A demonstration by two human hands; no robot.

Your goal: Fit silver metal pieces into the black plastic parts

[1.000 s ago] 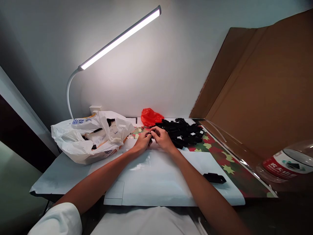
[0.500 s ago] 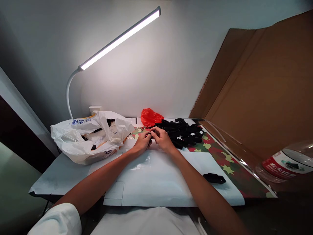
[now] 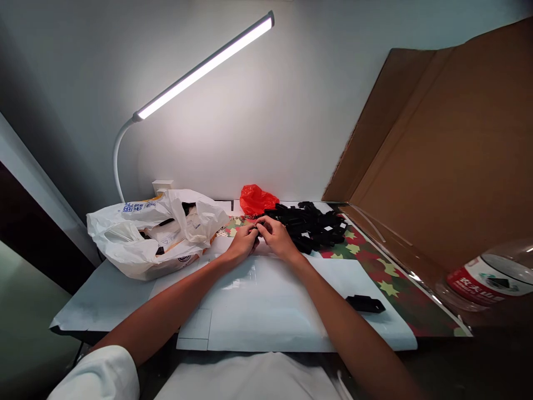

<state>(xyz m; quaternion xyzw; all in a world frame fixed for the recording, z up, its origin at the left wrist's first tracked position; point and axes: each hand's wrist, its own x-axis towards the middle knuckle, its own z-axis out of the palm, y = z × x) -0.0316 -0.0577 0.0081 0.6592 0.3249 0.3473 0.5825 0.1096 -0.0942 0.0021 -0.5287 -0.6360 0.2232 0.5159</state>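
My left hand point(image 3: 244, 242) and my right hand point(image 3: 275, 236) meet above the back of the table, fingertips together. Between them is a small dark piece point(image 3: 259, 226), mostly covered by the fingers, and both hands are closed on it. A heap of black parts point(image 3: 312, 225), a few with white labels, lies just right of my right hand. Behind the hands rests a crumpled red plastic bag point(image 3: 256, 199). A single black part point(image 3: 365, 304) lies on the white sheet point(image 3: 270, 305), to the right of my right forearm.
A white plastic bag point(image 3: 141, 253) with things inside stands at the left. Above it rises a lit lamp point(image 3: 204, 66). Cardboard point(image 3: 449, 155) stands at the right, near a clear bottle with a red label point(image 3: 470, 280). Small metallic pieces point(image 3: 222, 232) lie left of the hands.
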